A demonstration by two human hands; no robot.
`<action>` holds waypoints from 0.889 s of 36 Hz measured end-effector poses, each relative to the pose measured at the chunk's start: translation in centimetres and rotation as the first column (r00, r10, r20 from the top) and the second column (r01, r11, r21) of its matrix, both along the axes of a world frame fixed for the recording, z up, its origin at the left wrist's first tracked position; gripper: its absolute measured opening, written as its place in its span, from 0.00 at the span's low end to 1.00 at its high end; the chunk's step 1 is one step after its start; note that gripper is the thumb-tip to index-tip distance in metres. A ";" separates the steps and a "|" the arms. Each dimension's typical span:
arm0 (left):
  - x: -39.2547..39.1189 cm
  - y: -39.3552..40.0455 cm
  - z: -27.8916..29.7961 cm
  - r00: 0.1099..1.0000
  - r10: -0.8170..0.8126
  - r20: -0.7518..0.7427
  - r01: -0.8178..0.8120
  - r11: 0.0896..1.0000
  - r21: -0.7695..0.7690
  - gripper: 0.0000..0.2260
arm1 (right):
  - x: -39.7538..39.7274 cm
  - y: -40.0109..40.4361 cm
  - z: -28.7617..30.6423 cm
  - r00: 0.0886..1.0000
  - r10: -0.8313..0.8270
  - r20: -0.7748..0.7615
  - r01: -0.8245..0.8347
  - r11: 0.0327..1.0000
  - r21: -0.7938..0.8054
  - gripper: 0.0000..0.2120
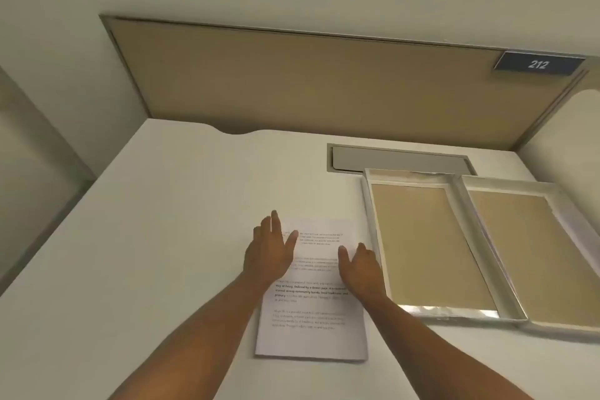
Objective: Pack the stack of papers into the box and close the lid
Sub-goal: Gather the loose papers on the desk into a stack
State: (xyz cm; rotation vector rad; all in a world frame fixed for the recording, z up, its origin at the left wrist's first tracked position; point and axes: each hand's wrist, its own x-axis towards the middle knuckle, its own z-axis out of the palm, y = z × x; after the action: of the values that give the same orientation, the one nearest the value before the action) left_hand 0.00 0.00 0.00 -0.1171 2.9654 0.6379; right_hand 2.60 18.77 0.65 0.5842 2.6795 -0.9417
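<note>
Both hands, left (271,255) and right (358,265), lie spread and empty at the papers' (311,305) sides. Loose sheets look floppy and slippery; grip both long edges. They lie flat beside the open box (373,221) on the desk (146,237).

You see white papers (313,308) printed with black text on a white desk (156,221), a white-walled box (431,247) with a tan bottom at right, and a dark blue sign (538,64) with white numerals at upper right.

Two bare forearms in view — no sleeves, watch or rings seen; left hand (271,252), right hand (362,266) ungloved.
</note>
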 end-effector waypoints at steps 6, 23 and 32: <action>0.3 -0.4 -2.1 0.920 0.192 0.341 -0.205 0.979 0.003 0.27 | 0.0 -0.3 -0.5 0.986 -0.046 0.159 0.038 0.998 0.050 0.26; 0.6 -1.0 -3.8 0.928 0.196 0.318 -0.209 0.978 0.008 0.23 | -3.5 1.5 -2.6 0.951 -0.179 0.252 0.274 0.868 -0.415 0.22; 1.3 -1.9 -4.6 0.920 0.292 0.259 -0.386 0.785 0.485 0.30 | -0.9 1.5 -1.1 0.997 -0.031 -0.070 -0.002 0.903 -0.429 0.13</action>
State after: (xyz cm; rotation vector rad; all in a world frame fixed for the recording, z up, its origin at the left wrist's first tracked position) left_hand 1.28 -1.91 -4.62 -0.6346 2.5004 1.3882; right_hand 1.68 20.26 -0.41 0.4751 2.4078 -1.5279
